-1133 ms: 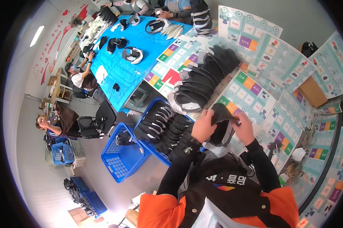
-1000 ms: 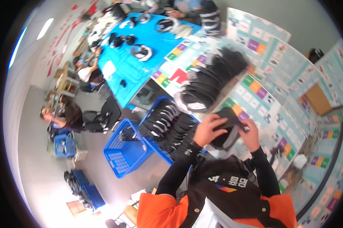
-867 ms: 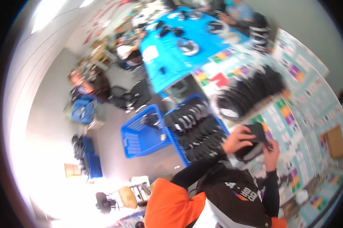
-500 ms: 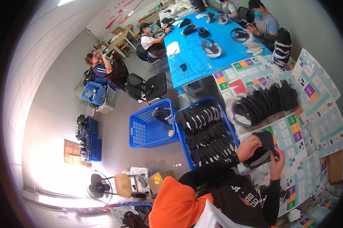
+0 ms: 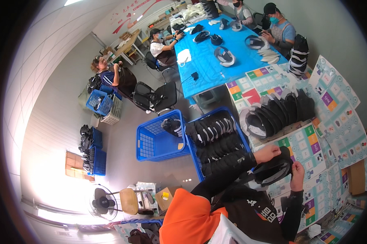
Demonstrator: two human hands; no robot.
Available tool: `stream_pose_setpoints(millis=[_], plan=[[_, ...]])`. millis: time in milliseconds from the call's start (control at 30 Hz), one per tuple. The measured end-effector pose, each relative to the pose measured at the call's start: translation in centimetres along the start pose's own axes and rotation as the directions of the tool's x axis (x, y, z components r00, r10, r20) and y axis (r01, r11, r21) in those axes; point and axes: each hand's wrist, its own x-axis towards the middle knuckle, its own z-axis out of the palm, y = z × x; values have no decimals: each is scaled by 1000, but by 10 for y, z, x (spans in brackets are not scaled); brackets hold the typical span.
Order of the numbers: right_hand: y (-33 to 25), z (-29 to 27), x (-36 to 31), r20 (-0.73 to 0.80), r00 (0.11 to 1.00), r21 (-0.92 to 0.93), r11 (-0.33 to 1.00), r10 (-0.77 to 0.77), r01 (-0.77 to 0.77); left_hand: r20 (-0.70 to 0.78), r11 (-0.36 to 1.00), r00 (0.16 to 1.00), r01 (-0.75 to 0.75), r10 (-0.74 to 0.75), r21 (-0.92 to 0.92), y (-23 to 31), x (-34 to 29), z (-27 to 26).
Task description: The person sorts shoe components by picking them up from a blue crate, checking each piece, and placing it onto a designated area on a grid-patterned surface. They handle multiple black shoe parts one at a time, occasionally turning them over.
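Between my hands is a black shoe upper [image 5: 273, 167] with a pale grey lining, its loop-like opening showing. My left hand [image 5: 268, 154] pinches its far upper edge, fingers closed. On its right side, my right hand [image 5: 297, 175] grips the rim with thumb and fingers. It is held over the sheet-covered worktable [image 5: 313, 181], close to my apron. Just beyond my hands, a row of nested black and grey shoe uppers [image 5: 279, 114] lies on the table. Left of my left forearm stands a blue basket [image 5: 195, 156] packed with rows of similar uppers.
Another blue basket [image 5: 159, 151] holds a few uppers. A blue-covered table [image 5: 207, 75] carries scattered uppers; several people sit around it. Black chairs [image 5: 158, 97] stand on the floor. At lower left are a fan [image 5: 103, 202], a stool [image 5: 129, 201] and a cardboard box [image 5: 165, 197].
The upper in my hands has turned and spread, so its lined opening shows more. My left hand has shifted slightly; both hands still grip it.
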Motion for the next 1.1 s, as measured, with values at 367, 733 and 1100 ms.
stream_pose_setpoints(millis=[367, 733, 1100], plan=[[-16, 5, 1, 80, 991, 15, 994, 103, -105, -107, 982, 978, 168, -177, -89, 7, 27, 7], [-74, -1, -6, 193, 981, 58, 998, -25, 14, 9, 971, 996, 89, -93, 221, 12, 46, 9], [-42, -41, -3, -413, 843, -546, 835, -344, 74, 40, 921, 957, -289, 289, 261, 51, -8, -44]])
